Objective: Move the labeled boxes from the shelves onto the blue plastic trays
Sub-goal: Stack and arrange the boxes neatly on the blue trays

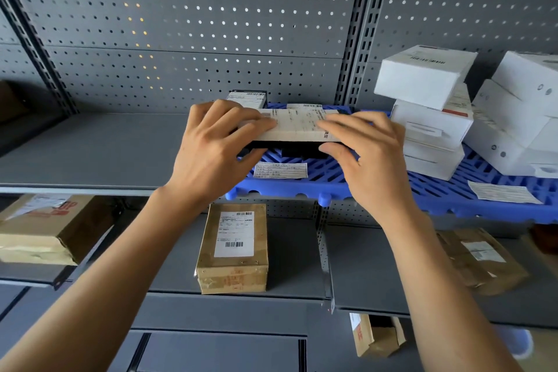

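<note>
A flat black box with a white shipping label (297, 128) is held over the left end of the blue plastic tray (329, 181) on the upper shelf. My left hand (211, 148) grips its left end, fingers over the top and thumb underneath. My right hand (365, 154) grips its right end the same way. Behind it, another dark labeled box (247, 99) stands at the tray's back edge. A paper label (280, 170) lies on the tray under the held box.
Stacked white boxes (428, 112) and more white boxes (519, 127) fill the tray's right part. On the lower shelf lie a brown labeled box (234, 248), a brown parcel (39, 229) at left and a padded parcel (480, 260) at right. Grey pegboard backs the shelves.
</note>
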`<control>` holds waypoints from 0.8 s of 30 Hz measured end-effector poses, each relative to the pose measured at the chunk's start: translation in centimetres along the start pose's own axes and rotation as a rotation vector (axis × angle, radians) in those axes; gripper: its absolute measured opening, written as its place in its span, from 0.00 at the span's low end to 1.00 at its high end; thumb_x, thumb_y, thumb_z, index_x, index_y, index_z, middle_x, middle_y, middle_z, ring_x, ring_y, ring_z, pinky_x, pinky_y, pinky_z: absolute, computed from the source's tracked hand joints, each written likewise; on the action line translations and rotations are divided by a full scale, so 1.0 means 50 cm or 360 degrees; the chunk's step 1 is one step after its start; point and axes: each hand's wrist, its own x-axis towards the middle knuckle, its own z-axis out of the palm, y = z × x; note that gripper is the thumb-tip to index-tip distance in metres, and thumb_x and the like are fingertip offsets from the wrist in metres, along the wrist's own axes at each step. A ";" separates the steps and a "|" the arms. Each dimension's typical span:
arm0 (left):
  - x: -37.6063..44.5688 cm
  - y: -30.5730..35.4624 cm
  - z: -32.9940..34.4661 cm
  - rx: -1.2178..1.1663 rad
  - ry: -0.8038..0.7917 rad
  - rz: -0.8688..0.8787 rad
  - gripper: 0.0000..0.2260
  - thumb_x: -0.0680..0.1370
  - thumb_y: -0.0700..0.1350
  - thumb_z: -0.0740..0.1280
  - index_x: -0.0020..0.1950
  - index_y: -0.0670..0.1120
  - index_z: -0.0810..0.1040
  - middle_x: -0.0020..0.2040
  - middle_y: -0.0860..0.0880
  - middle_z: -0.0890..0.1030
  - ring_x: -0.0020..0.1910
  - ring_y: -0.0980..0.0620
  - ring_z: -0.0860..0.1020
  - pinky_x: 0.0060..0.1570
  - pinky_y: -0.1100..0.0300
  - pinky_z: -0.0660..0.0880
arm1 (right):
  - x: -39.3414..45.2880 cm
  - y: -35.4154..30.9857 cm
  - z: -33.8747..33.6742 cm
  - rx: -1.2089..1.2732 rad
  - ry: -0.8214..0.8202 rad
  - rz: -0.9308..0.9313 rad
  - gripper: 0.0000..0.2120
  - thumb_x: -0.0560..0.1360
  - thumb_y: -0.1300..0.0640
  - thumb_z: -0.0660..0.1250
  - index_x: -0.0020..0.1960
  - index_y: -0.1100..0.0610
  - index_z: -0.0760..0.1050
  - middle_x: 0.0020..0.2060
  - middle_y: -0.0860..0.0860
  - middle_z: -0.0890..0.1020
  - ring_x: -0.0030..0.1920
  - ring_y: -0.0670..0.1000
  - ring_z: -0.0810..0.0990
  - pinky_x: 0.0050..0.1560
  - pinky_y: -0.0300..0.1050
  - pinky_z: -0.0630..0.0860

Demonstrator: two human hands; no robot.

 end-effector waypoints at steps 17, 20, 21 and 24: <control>0.012 0.038 0.009 -0.0046 0.0085 0.0086 0.12 0.75 0.37 0.71 0.57 0.45 0.85 0.53 0.50 0.85 0.49 0.44 0.79 0.49 0.49 0.70 | 0.011 -0.051 0.026 -0.0092 0.0032 -0.0232 0.18 0.74 0.56 0.75 0.63 0.54 0.81 0.61 0.45 0.82 0.62 0.55 0.77 0.61 0.58 0.69; 0.009 0.042 0.008 -0.0080 0.0089 0.0081 0.13 0.75 0.37 0.71 0.59 0.44 0.84 0.54 0.49 0.84 0.50 0.44 0.79 0.50 0.50 0.68 | 0.010 -0.042 0.025 -0.0032 0.0057 -0.0193 0.18 0.72 0.63 0.75 0.61 0.57 0.82 0.58 0.46 0.84 0.57 0.56 0.78 0.61 0.48 0.68; 0.007 0.040 0.007 -0.0090 0.0085 0.0072 0.14 0.75 0.37 0.71 0.60 0.43 0.84 0.55 0.49 0.84 0.51 0.44 0.78 0.51 0.51 0.67 | 0.009 -0.039 0.023 -0.0014 0.0063 -0.0180 0.18 0.71 0.65 0.74 0.61 0.58 0.82 0.58 0.47 0.84 0.56 0.57 0.78 0.59 0.50 0.70; 0.001 0.030 0.003 -0.0116 0.0075 0.0034 0.13 0.76 0.38 0.72 0.60 0.42 0.83 0.56 0.48 0.84 0.54 0.45 0.79 0.54 0.53 0.67 | 0.012 -0.026 0.016 0.0089 0.0107 -0.0153 0.19 0.70 0.70 0.73 0.61 0.61 0.82 0.58 0.51 0.84 0.57 0.59 0.78 0.60 0.56 0.75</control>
